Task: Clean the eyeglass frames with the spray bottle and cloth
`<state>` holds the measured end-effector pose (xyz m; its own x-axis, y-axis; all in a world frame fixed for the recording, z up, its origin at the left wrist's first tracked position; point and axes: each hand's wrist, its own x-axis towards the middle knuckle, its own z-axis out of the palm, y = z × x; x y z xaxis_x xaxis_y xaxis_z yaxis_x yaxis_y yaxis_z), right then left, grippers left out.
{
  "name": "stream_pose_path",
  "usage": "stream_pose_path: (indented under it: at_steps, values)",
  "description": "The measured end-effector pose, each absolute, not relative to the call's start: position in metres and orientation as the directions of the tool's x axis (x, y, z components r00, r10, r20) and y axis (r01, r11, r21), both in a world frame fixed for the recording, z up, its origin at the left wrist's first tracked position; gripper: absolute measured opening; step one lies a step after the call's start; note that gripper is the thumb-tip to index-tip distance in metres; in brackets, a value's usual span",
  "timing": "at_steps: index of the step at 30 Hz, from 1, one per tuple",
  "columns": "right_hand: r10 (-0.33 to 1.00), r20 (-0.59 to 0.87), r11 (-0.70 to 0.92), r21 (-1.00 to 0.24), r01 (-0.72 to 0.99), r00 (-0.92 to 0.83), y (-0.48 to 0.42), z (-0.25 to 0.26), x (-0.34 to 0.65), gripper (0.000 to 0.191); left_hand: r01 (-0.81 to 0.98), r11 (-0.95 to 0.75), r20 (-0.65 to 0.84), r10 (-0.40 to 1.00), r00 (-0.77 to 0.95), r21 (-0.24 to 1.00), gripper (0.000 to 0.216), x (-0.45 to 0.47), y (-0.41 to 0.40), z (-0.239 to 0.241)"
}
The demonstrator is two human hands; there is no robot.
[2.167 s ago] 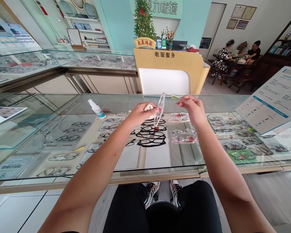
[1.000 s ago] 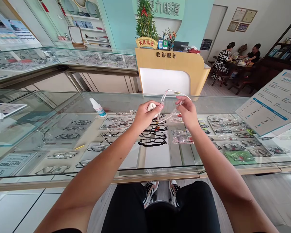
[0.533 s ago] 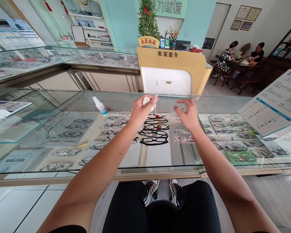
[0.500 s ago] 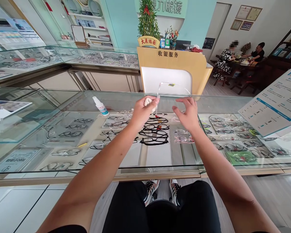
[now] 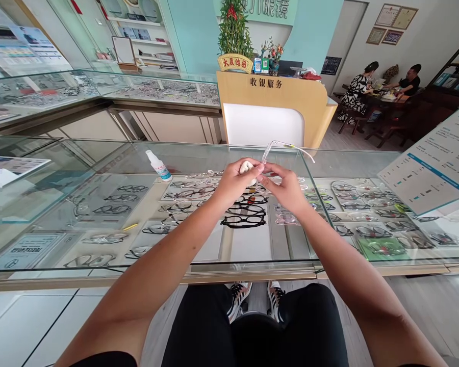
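The right hand (image 5: 286, 189), open a moment ago, is now pinching the clear glasses frame (image 5: 281, 153) again beside the left hand (image 5: 235, 181), whose fingers are gripping a white cloth (image 5: 247, 166) above the glass tabletop (image 5: 99, 168).

Single head-worn view, forward and down over glass counter (image 5: 99, 168)

Wooden cashier desk (image 5: 290, 104) reads 收银服务 across its front; the plant pot (image 5: 235, 63) on top says 大展鸿图. Wall sign (image 5: 268, 7) right above is cut off, ends in 眼镜.
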<state>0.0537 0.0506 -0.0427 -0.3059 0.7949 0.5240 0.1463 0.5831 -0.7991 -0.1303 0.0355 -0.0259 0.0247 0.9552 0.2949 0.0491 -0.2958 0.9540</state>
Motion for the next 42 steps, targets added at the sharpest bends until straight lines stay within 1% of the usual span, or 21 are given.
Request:
stream_pose_path:
  at_steps: [3, 5, 8, 10, 12, 15, 18, 22, 25, 28, 30, 32, 34, 35, 36, 38, 40, 41, 42]
  values:
    - [0.792, 0.539, 0.598, -0.780, 0.184, -0.288, 0.050, -0.043, 0.053, 0.030, 0.062, -0.297, 0.295, 0.955, 0.037, 0.953, 0.049, -0.131, 0.035, -0.025]
    - [0.804, 0.543, 0.591, -0.774, 0.228, -0.244, 0.051, -0.044, 0.053, 0.028, 0.092, -0.284, 0.278, 0.958, 0.070, 0.954, 0.045, -0.134, 0.034, -0.022]
    - [0.824, 0.541, 0.567, -0.775, 0.279, -0.170, 0.055, -0.047, 0.054, 0.029, 0.158, -0.214, 0.189, 0.969, 0.160, 0.964, 0.039, -0.144, 0.036, -0.017]
    - [0.832, 0.537, 0.552, -0.781, 0.291, -0.137, 0.058, -0.048, 0.056, 0.030, 0.218, -0.152, 0.110, 0.975, 0.193, 0.964, 0.044, -0.153, 0.039, -0.016]
    - [0.834, 0.540, 0.546, -0.783, 0.298, -0.111, 0.060, -0.047, 0.058, 0.029, 0.302, -0.102, 0.045, 0.981, 0.191, 0.948, 0.050, -0.162, 0.044, -0.018]
    - [0.831, 0.551, 0.546, -0.777, 0.312, -0.082, 0.062, -0.046, 0.060, 0.028, 0.433, -0.095, 0.009, 0.980, 0.198, 0.897, 0.054, -0.173, 0.051, -0.024]
    - [0.831, 0.549, 0.544, -0.771, 0.330, -0.086, 0.062, -0.046, 0.061, 0.029, 0.524, -0.119, 0.011, 0.979, 0.204, 0.843, 0.052, -0.179, 0.057, -0.028]
    - [0.824, 0.558, 0.553, -0.756, 0.350, -0.097, 0.061, -0.047, 0.061, 0.028, 0.645, -0.171, 0.033, 0.975, 0.221, 0.745, 0.035, -0.181, 0.060, -0.033]
    - [0.824, 0.558, 0.553, -0.753, 0.358, -0.098, 0.061, -0.047, 0.060, 0.026, 0.704, -0.254, 0.110, 0.963, 0.245, 0.663, 0.025, -0.179, 0.061, -0.038]
    - [0.826, 0.554, 0.551, -0.757, 0.351, -0.101, 0.062, -0.047, 0.061, 0.026, 0.743, -0.293, 0.208, 0.956, 0.208, 0.601, 0.016, -0.182, 0.062, -0.037]
    - [0.825, 0.556, 0.552, -0.758, 0.348, -0.098, 0.062, -0.047, 0.062, 0.027, 0.776, -0.273, 0.283, 0.951, 0.127, 0.568, 0.012, -0.190, 0.063, -0.030]
    - [0.822, 0.562, 0.556, -0.755, 0.349, -0.094, 0.062, -0.047, 0.062, 0.028, 0.808, -0.215, 0.406, 0.913, -0.033, 0.549, 0.010, -0.205, 0.064, -0.021]
    - [0.819, 0.567, 0.559, -0.752, 0.350, -0.091, 0.062, -0.048, 0.063, 0.028, 0.819, -0.114, 0.533, 0.807, -0.253, 0.562, 0.013, -0.223, 0.064, -0.011]
    - [0.818, 0.569, 0.560, -0.751, 0.350, -0.090, 0.062, -0.049, 0.063, 0.028, 0.809, -0.047, 0.567, 0.737, -0.369, 0.587, 0.017, -0.233, 0.064, -0.007]
    - [0.817, 0.569, 0.561, -0.750, 0.350, -0.090, 0.062, -0.049, 0.064, 0.028, 0.783, 0.026, 0.573, 0.667, -0.476, 0.621, 0.024, -0.242, 0.064, -0.004]
    - [0.817, 0.569, 0.562, -0.751, 0.347, -0.092, 0.062, -0.050, 0.064, 0.029, 0.693, 0.167, 0.514, 0.555, -0.654, 0.701, 0.047, -0.258, 0.067, -0.002]
    - [0.816, 0.570, 0.565, -0.750, 0.345, -0.097, 0.062, -0.050, 0.064, 0.030, 0.578, 0.265, 0.407, 0.492, -0.770, 0.772, 0.077, -0.274, 0.074, -0.006]
    - [0.815, 0.572, 0.567, -0.748, 0.346, -0.098, 0.062, -0.050, 0.065, 0.030, 0.520, 0.295, 0.350, 0.474, -0.808, 0.801, 0.088, -0.282, 0.078, -0.008]
    - [0.813, 0.574, 0.569, -0.745, 0.347, -0.100, 0.062, -0.050, 0.065, 0.030, 0.470, 0.312, 0.297, 0.467, -0.833, 0.826, 0.094, -0.291, 0.082, -0.012]
